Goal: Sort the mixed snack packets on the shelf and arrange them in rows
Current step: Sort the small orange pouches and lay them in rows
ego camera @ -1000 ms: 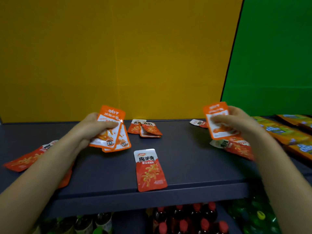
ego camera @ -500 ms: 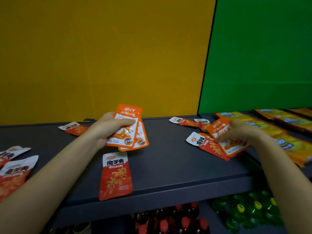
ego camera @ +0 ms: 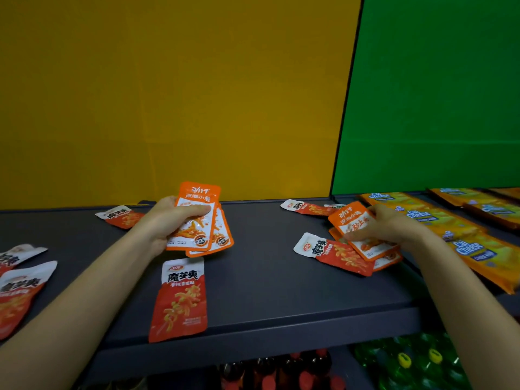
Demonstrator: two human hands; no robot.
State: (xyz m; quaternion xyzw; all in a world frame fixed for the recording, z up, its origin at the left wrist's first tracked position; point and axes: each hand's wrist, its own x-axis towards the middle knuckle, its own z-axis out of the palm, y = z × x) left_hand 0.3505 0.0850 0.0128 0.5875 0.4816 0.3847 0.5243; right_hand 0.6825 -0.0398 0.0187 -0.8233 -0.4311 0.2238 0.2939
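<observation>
Orange packets are in both hands. I see the left hand (ego camera: 166,223) above the middle of the grey shelf (ego camera: 267,280), thumb curled across the front of a fanned stack of orange packets (ego camera: 198,223) that it holds upright. Just near of that stack a red packet (ego camera: 180,299) lies flat at the shelf's front edge. To the right, the right hand (ego camera: 394,226) pinches a single orange packet (ego camera: 353,222), tilted over another orange one; I cannot tell whether they touch. A white-topped red packet (ego camera: 333,253) lies beside it on the left, and another red one (ego camera: 306,207) lies farther back. More red packets (ego camera: 19,291) sit at the left edge, with one (ego camera: 121,216) far left. Yellow cheese packs (ego camera: 455,235) lie in rows on the right.
</observation>
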